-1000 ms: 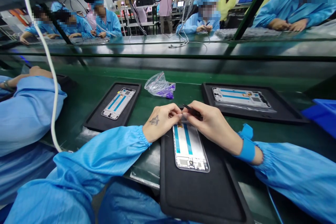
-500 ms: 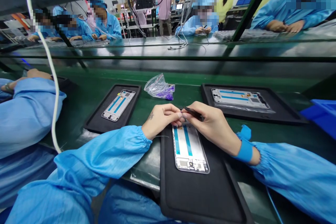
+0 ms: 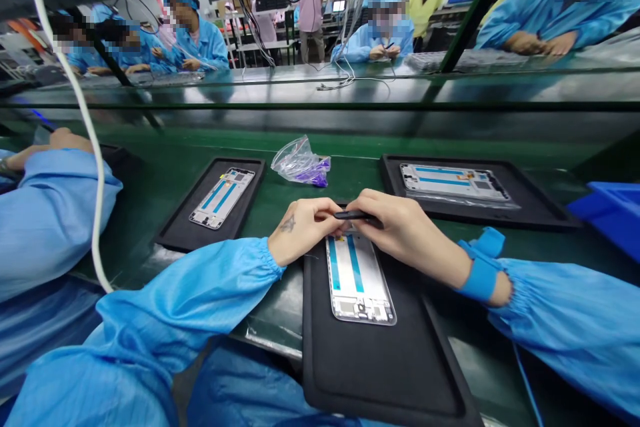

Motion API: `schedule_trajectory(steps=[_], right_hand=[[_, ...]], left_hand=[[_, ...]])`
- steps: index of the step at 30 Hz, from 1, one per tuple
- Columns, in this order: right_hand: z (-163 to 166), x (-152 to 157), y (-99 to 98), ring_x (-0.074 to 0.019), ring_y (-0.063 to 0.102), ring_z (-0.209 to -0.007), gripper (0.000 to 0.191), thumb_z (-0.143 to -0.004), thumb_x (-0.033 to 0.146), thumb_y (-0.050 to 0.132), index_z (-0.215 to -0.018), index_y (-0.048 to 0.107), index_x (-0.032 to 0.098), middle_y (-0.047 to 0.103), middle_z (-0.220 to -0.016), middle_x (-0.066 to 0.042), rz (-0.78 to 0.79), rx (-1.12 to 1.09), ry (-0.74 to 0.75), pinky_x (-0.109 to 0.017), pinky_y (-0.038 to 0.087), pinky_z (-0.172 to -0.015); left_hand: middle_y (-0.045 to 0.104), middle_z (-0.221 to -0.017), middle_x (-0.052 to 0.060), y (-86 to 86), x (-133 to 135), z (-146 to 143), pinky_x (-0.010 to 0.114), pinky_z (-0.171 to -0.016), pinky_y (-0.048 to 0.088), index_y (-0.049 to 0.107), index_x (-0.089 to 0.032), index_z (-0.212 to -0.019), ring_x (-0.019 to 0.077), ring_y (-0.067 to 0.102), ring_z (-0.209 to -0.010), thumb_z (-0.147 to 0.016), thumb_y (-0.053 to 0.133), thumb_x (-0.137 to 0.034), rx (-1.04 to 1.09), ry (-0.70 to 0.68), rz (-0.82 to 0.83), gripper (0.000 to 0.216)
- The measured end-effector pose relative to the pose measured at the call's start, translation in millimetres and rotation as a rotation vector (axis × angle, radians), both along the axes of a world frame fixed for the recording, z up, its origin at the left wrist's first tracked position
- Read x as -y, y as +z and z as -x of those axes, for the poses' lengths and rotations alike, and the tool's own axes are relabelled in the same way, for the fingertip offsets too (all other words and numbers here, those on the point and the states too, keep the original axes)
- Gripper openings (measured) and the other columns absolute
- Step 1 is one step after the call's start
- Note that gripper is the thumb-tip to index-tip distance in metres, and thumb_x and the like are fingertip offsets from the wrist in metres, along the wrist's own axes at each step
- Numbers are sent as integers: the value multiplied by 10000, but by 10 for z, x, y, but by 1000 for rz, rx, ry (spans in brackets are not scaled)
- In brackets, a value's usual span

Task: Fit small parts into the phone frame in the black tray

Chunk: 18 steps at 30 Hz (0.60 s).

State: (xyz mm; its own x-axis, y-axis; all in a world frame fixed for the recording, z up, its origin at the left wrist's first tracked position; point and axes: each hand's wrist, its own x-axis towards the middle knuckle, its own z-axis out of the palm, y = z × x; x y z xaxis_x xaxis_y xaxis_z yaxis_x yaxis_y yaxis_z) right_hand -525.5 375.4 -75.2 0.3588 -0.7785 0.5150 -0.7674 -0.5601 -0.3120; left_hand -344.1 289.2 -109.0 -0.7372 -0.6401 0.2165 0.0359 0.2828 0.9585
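Matt black tray (image 3: 380, 373); glossy metal-look phone frame (image 3: 359, 278); crinkled clear plastic bag (image 3: 299, 161); smooth green belt (image 3: 350, 180).

Green belt (image 3: 165, 170), spare trays, bag, neighbours.
Left black tray (image 3: 183, 235) holds a phone frame (image 3: 222, 197), and the right black tray (image 3: 530, 205) holds another frame (image 3: 453, 181). A clear plastic bag (image 3: 300, 161) with purple bits lies between them on the belt. A white cable (image 3: 93, 167) hangs at left over a co-worker's blue sleeve (image 3: 45, 220). Blue bin (image 3: 607, 208) at the right edge. Workers in blue coats (image 3: 197, 40) sit across the line.
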Motion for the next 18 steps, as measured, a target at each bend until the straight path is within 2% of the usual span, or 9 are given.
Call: schedule_trajectory(steps=[3, 9, 15, 18], right_hand=[[43, 27, 43, -140, 515, -648, 120, -919, 138, 501, -867, 610, 126, 549, -777, -21, -67, -8, 12, -253, 336, -588], [49, 49, 31, -132, 498, -609, 160, -922, 214, 509, -816, 596, 133, 562, -739, -13, -156, 43, -3, -263, 320, -569], [61, 70, 84, -193, 590, -726, 277, -987, 369, 504, -840, 638, 176, 630, -815, -33, -186, 203, -107, -291, 389, -620], [102, 52, 197, -226, 592, -750, 441, -1042, 525, 427, -935, 699, 194, 618, -815, -51, -132, 216, -185, -321, 410, -631]], left_hand=[[717, -796, -16, 43, -6, -22, 178, -683, 502, 703, -150, -881, 130, 697, -747, -880, 652, -118, 62, 47, 185, 60], [696, -768, -26, 50, -5, -33, 203, -641, 467, 679, -150, -828, 140, 680, -729, -897, 653, -162, 113, 62, 327, 75], [693, -756, -20, 27, 95, -25, 206, -700, 505, 661, -159, -815, 135, 674, -715, -875, 620, -162, 53, 30, 193, 73], [682, -743, -17, 40, 122, -27, 213, -691, 494, 663, -159, -805, 136, 658, -703, -872, 621, -169, 83, 62, 227, 79]])
